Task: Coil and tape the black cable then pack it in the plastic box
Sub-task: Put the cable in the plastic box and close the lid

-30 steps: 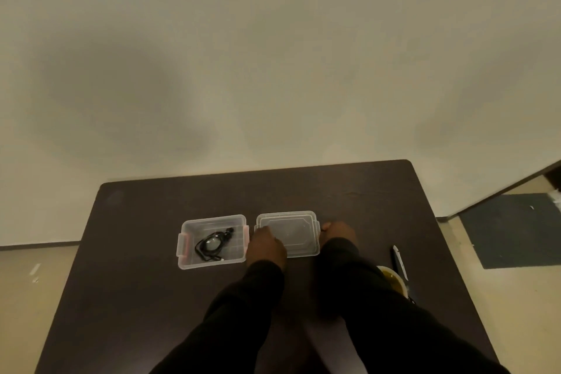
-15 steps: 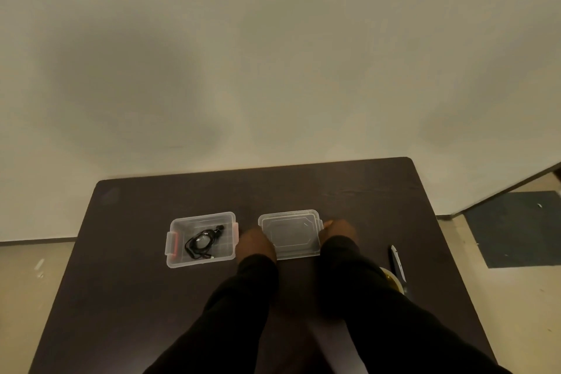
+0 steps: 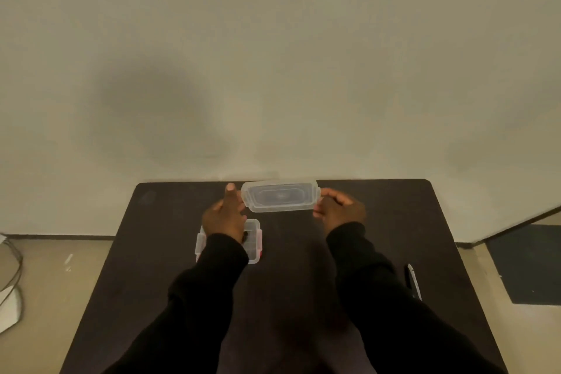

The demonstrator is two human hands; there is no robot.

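The clear plastic lid (image 3: 280, 196) is raised above the dark table (image 3: 394, 222), held by its two short ends. My left hand (image 3: 226, 215) grips its left end and my right hand (image 3: 338, 209) grips its right end. The clear plastic box (image 3: 254, 241) with red clips stands on the table below my left hand, mostly covered by my wrist and sleeve. Only a small dark bit of the black cable (image 3: 246, 234) shows inside the box.
A black and white pen-like tool (image 3: 413, 281) lies near the table's right edge. Cables and a white object (image 3: 9, 288) lie on the floor at the left. A dark mat (image 3: 531, 264) is on the floor at the right. The wall stands right behind the table.
The lid lay flat on the table to the right of the box with both hands at its ends. Now both hands have lifted it up and away from me, and my left arm covers the box.
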